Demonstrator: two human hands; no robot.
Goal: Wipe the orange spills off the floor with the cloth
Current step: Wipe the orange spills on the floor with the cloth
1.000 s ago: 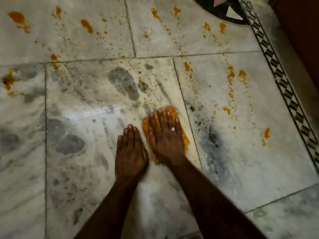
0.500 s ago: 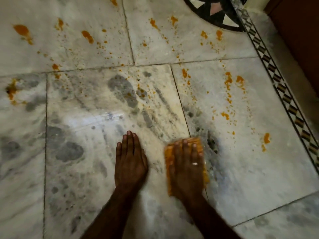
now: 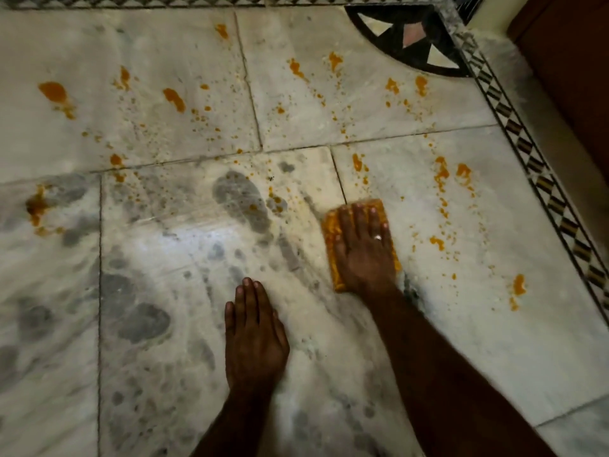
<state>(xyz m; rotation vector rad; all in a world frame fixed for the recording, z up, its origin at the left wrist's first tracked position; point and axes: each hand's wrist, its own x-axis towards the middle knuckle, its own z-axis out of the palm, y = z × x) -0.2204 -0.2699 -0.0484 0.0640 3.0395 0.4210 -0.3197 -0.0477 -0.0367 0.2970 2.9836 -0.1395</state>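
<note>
cloth [image 3: 331,225]: orange, folded to a rough rectangle, lying flat on the pale marble floor [image 3: 148,374], its far left corner at the end of a tile joint [image 3: 338,178]. right hand [image 3: 364,255]: spread flat on top of the cloth, fingers straight and pointing away from the person, palm pressing down, nothing gripped; a ring [image 3: 377,237] on one finger. left hand [image 3: 255,338]: nearer the person and left of the cloth, apart from it, laid flat on bare floor, fingers straight and close together, holding nothing. orange spills [image 3: 174,98]: large blobs and fine specks beyond the cloth and to its far left; a further run of blobs right of the cloth, near it. stain [image 3: 36,206]: smeared, darker orange, well left of the cloth. grey patches [image 3: 240,199]: left of the cloth and around the left hand, possibly damp marks or the stone's own veining; the dim light does not settle it. patterned border [image 3: 543,183]: dark and light diamonds, running diagonally well right of the cloth. dark inlay [image 3: 412,37]: with pale triangles, far beyond the cloth, at the border's corner. brown surface [image 3: 566,77]: past the border, beyond and right of the cloth.
</note>
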